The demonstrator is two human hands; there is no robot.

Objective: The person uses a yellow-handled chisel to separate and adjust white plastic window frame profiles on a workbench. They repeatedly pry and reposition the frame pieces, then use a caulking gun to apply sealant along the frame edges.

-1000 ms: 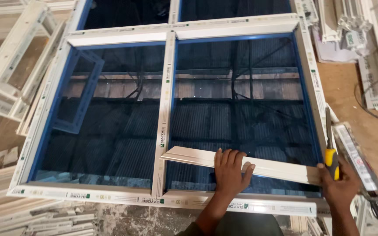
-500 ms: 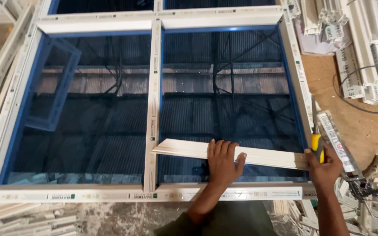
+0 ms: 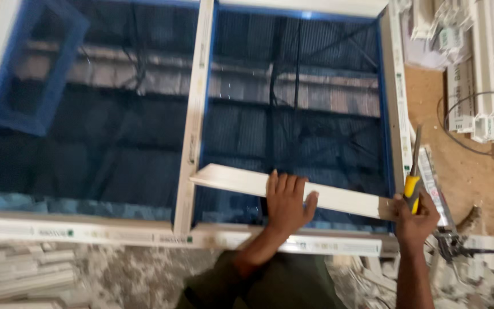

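Lying slantwise across the lower right pane of the large white plastic window frame, the long white plastic strip, not yet seated along any edge, judging by the angle. Pressing flat on its middle, the left hand, fingers spread open, forearm reaching up from below. Pinning the strip's right end at the frame's side rail, the right hand, fingers closed round a yellow-handled screwdriver, blade pointing away. Beyond, a brown wooden bench.
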